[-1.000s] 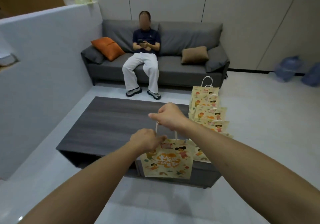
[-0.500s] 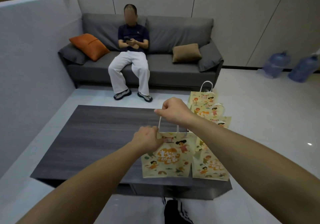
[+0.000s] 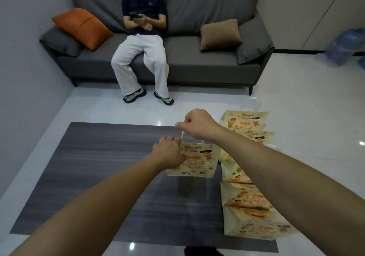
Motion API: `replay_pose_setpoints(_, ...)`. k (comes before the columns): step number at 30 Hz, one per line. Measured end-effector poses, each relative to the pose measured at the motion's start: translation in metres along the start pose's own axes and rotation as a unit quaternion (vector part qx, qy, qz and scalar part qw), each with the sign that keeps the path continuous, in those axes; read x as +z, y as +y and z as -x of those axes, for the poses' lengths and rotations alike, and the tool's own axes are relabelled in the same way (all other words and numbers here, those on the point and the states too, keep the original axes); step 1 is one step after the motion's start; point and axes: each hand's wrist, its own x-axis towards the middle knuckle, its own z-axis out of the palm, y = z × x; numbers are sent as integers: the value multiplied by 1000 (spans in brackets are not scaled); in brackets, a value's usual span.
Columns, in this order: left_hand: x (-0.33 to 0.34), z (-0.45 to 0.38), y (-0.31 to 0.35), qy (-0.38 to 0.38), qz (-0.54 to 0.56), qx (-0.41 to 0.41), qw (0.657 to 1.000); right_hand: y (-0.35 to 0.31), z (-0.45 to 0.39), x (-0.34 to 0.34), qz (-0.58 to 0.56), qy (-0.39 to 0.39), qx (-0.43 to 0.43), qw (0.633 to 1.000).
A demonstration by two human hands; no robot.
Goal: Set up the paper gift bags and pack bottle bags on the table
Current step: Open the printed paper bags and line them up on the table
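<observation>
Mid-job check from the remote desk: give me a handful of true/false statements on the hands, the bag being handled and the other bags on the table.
1. The right hand pinches the white handle of the held bag. True.
2. The left hand rests flat on the table, away from the bag. False: it grips the held bag's upper left edge.
3. The other bags lie in an overlapping row along the table's right side. True.
4. The other bags stand open and upright. False: they lie flat, still folded.
5. The held bag lies flat on the table. False: it hangs upright from its handle.
</observation>
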Motion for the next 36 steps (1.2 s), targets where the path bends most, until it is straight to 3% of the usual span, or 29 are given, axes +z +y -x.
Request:
replay_pose_setpoints(15,-1,-202,-6,-58,86,13,994,99,-184,-14,18,-19,44,999)
replay_pose_setpoints(23,17,-220,-4,-47,99,15,994,104,-216,-20,44,17,29,998)
replay_pose_setpoints(36,6,-226,6,-78,80,20,994,112,-206,-19,65,7,48,997)
